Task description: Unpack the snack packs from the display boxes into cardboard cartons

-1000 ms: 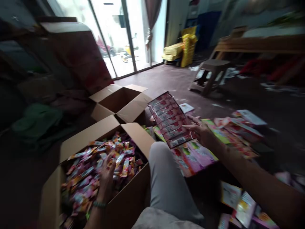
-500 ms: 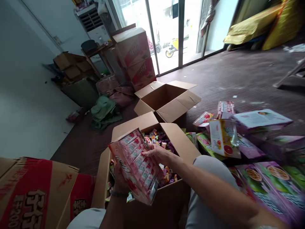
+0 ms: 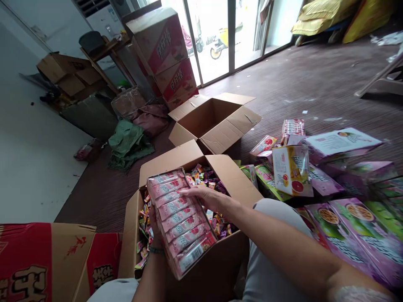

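A pink box of candy packs is tilted in front of me, its clear front facing up and a row of pink packs showing through. My left hand grips it by the left side; most of those fingers are hidden behind the box. At the upper right edge my right hand holds it, with fingers reaching over the front. Beneath the box stands an open carton filled with loose small wrapped candies.
Another open carton stands just beyond. Many purple, green and yellow candy boxes lie on the floor to the right. Red-and-brown cartons are at the lower left; more cartons are stacked by the glass door.
The pink box has turned so its clear front faces me more fully. Both hands have stayed on it. My view has shifted slightly right and down.
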`<action>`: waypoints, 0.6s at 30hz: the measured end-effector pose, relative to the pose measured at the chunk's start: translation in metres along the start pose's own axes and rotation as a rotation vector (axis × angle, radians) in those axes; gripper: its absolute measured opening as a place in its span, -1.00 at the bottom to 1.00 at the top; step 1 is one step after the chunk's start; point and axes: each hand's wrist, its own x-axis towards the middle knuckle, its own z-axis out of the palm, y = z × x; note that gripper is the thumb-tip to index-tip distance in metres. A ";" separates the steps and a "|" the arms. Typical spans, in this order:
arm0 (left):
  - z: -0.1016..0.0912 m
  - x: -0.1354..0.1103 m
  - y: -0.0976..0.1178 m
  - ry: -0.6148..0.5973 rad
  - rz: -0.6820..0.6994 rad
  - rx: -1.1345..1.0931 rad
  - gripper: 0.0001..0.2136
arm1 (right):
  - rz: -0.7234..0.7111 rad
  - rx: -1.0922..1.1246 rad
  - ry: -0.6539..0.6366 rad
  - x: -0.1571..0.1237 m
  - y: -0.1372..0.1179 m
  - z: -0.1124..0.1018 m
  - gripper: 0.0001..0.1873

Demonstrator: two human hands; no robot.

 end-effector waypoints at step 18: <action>-0.001 0.015 0.025 0.147 -0.043 -0.059 -0.58 | -0.316 -0.350 0.875 0.043 0.016 -0.037 -0.61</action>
